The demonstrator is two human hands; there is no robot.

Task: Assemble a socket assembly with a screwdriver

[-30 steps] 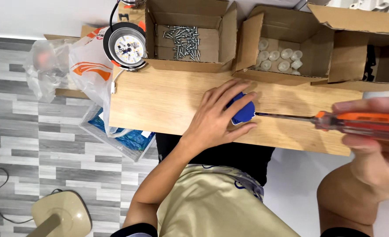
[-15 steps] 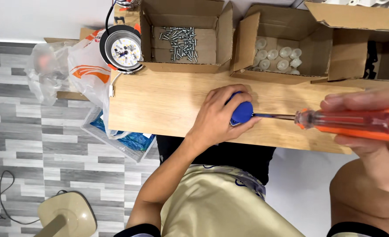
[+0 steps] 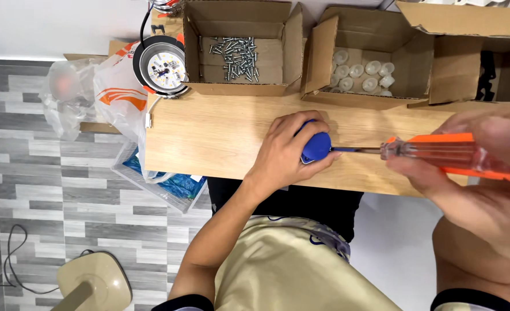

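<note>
The wooden bench [image 3: 220, 138] carries three cardboard boxes along its far edge: one with screws [image 3: 236, 56], one with white caps [image 3: 363, 75], one at the far right corner. Near the front edge, the left hand [image 3: 286, 152] is closed around a blue part [image 3: 316, 146], keeping it steady. The right hand [image 3: 485, 173] is clamped on an orange screwdriver [image 3: 439, 154], whose tip meets the part.
</note>
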